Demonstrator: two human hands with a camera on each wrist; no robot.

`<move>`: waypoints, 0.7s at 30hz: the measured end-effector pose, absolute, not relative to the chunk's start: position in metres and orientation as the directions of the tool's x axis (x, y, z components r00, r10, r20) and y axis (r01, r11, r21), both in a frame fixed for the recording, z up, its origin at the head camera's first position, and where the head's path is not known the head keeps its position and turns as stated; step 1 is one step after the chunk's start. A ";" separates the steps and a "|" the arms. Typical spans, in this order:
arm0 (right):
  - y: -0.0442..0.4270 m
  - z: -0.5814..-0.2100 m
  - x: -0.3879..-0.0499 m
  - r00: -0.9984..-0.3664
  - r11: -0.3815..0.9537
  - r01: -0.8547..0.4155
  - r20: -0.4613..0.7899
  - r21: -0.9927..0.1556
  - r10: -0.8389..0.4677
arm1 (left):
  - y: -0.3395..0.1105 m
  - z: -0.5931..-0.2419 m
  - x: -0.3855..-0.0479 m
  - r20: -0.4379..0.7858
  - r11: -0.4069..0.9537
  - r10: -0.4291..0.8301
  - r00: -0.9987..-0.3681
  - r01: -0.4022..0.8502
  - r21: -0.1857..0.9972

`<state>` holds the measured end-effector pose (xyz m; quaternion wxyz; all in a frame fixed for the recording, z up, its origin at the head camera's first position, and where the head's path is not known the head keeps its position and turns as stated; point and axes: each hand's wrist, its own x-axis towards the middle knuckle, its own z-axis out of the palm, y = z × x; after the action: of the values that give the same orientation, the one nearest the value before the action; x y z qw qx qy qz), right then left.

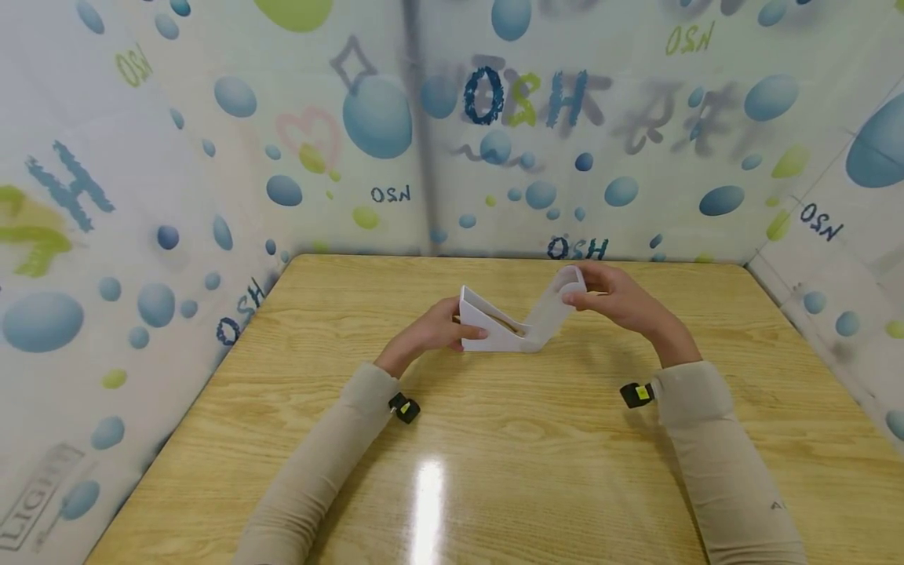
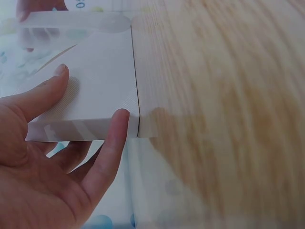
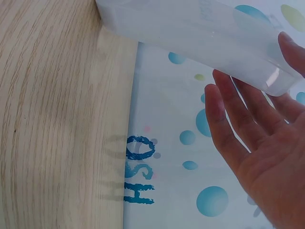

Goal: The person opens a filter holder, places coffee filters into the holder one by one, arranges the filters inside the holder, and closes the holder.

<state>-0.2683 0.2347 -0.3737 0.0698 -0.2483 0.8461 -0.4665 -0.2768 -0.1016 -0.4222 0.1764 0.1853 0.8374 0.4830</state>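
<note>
Near the far side of the table stands a white holder [image 1: 483,331] with a slanted open top; a thin brown edge shows inside it. My left hand [image 1: 439,326] grips its tall end, thumb on the near side; the left wrist view shows the thumb flat against the holder's ridged face [image 2: 100,86]. A translucent plastic box [image 1: 552,314] tilts up to the right, its lower end at the holder's low end. Whether the two are joined I cannot tell. My right hand [image 1: 617,300] holds the box's raised end between thumb and fingers, as the right wrist view also shows.
The wooden table [image 1: 523,447] reaches back to a white patterned curtain [image 1: 452,173], which also rises at left and right. A small black device [image 1: 405,408] sits at the left cuff, another black device [image 1: 637,395] at the right cuff.
</note>
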 end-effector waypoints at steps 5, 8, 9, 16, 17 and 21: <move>0.234 -0.372 -0.266 -0.870 0.451 -0.357 0.116 -0.818 -0.479 | -0.101 -0.423 -0.276 -0.118 0.463 0.478 -0.870 0.136 0.876; 0.233 -0.370 -0.264 -0.872 0.457 -0.357 0.115 -0.815 -0.475 | -0.100 -0.424 -0.276 -0.115 0.459 0.482 -0.869 0.139 0.877; 0.233 -0.370 -0.263 -0.873 0.458 -0.357 0.116 -0.814 -0.474 | -0.100 -0.424 -0.276 -0.113 0.459 0.483 -0.868 0.140 0.877; 0.231 -0.370 -0.263 -0.870 0.458 -0.364 0.119 -0.811 -0.479 | -0.099 -0.426 -0.277 -0.113 0.459 0.488 -0.866 0.144 0.877; 0.230 -0.371 -0.263 -0.868 0.458 -0.368 0.122 -0.809 -0.482 | -0.099 -0.427 -0.277 -0.112 0.459 0.488 -0.866 0.145 0.876; 0.229 -0.374 -0.265 -0.863 0.454 -0.379 0.131 -0.806 -0.487 | -0.099 -0.428 -0.277 -0.107 0.464 0.486 -0.867 0.152 0.873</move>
<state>-0.2652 0.2287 -0.3737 0.0595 -0.2545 0.8507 -0.4561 -0.2766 -0.0988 -0.4282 0.1735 0.1903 0.8378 0.4814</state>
